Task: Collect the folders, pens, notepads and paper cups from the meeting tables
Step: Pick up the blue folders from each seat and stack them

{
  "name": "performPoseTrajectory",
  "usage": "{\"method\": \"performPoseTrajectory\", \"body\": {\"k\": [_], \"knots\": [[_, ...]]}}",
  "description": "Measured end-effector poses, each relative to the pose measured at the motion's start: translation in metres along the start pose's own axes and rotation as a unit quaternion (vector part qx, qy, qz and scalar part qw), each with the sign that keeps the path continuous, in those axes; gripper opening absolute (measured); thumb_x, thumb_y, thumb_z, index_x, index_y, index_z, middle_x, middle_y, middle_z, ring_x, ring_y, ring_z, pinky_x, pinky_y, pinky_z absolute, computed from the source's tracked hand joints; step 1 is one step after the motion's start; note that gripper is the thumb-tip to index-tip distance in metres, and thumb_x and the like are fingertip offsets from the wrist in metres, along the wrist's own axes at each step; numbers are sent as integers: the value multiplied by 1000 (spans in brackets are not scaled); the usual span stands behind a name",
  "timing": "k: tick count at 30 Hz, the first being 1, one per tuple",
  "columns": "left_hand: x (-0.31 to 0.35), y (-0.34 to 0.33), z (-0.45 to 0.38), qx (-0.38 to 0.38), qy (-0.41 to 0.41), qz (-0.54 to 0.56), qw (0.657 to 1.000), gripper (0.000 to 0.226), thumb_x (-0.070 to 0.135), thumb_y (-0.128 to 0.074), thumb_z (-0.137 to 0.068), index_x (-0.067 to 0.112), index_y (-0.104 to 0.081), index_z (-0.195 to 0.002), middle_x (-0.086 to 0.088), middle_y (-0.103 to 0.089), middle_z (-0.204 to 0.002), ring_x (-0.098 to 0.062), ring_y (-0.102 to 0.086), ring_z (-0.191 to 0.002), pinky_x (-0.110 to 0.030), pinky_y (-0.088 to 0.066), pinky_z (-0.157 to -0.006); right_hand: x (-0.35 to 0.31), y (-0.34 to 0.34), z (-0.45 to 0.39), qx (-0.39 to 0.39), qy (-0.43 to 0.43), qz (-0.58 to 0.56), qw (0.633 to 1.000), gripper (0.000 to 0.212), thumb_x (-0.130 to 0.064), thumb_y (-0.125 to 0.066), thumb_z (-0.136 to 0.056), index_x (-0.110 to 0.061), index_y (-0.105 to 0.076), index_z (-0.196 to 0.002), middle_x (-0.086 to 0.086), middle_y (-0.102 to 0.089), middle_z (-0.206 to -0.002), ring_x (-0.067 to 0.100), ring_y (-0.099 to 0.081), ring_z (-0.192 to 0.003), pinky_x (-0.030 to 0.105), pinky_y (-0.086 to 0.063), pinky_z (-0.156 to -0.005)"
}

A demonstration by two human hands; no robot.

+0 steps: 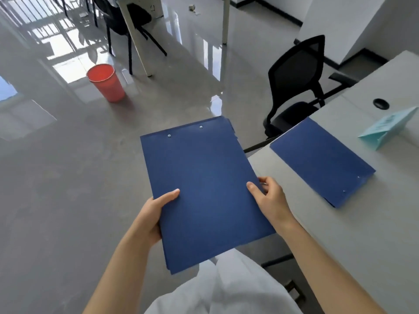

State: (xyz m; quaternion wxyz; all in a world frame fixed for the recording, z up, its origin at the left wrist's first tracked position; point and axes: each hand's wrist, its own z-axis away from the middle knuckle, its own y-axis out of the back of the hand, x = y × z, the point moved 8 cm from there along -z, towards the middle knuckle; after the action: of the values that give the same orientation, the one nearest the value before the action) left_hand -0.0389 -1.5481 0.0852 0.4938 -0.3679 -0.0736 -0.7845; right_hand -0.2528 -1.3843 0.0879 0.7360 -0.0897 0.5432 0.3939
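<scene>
I hold a stack of blue folders (204,184) flat in front of me, above the floor and just left of the grey meeting table (340,223). My left hand (154,211) grips the stack's left edge, thumb on top. My right hand (269,200) grips its right edge. The top folder shows two metal rivets at its far end. Another blue folder (322,162) lies flat near the table's left corner, apart from both hands. A pale green folded card (390,128) stands farther right on the table.
A black mesh office chair (297,87) is tucked at the table's far side. A red plastic bin (106,83) stands on the glossy grey floor to the left. Another table and black chair (127,21) stand at the back. A round cable hole (381,103) sits in the tabletop.
</scene>
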Motion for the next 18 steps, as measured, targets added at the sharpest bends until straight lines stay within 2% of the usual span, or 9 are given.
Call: {"method": "performPoseTrajectory", "body": {"k": [4,8,12,14,17,18], "knots": [[48,-18,-54,-19,8,-33,999,31,20,-66,-85,12,-65,-115,-9,-75,-104,-28,-74,-85,-38,-59,-67,-10,3,-52,22,-28,-5,999,26,-35,-55,-94,-20,-50,-115,-7,-60,-111,9,-60,-96,19,-50,-70],[97,-42,-111,-35,9,-61,998,39,20,-67,-82,11,-64,-119,-11,-74,-110,-30,-73,-89,-39,-60,-67,-17,8,-116,6,-76,-27,997,29,-39,-54,-94,-20,-53,-117,-7,-61,-113,10,-60,-101,21,-48,-72],[149,-70,-164,-38,7,-83,996,35,20,-67,-83,12,-65,-117,-9,-74,-108,-30,-73,-89,-40,-60,-70,-33,22,-189,11,-127,-75,989,23,-32,-52,-96,-17,-63,-109,-4,-66,-109,15,-62,-100,29,-49,-80],[175,-85,-190,-37,10,-92,995,33,20,-68,-83,14,-66,-116,-8,-75,-106,-29,-74,-87,-40,-58,-73,-43,30,-227,20,-157,-106,982,26,-32,-51,-95,-14,-66,-106,2,-69,-105,18,-64,-97,32,-49,-80],[208,-103,-222,-34,9,-103,994,36,23,-70,-80,16,-66,-115,-5,-76,-104,-27,-74,-83,-40,-55,-73,-51,46,-275,57,-177,-150,971,28,-26,-50,-94,-6,-64,-109,12,-66,-101,20,-61,-84,35,-51,-72],[217,-109,-234,-37,12,-109,993,37,23,-70,-79,17,-66,-115,-5,-76,-104,-27,-74,-84,-41,-55,-74,-50,55,-289,84,-190,-155,966,30,-22,-49,-95,-1,-61,-113,13,-62,-97,21,-59,-83,39,-54,-77]]}}
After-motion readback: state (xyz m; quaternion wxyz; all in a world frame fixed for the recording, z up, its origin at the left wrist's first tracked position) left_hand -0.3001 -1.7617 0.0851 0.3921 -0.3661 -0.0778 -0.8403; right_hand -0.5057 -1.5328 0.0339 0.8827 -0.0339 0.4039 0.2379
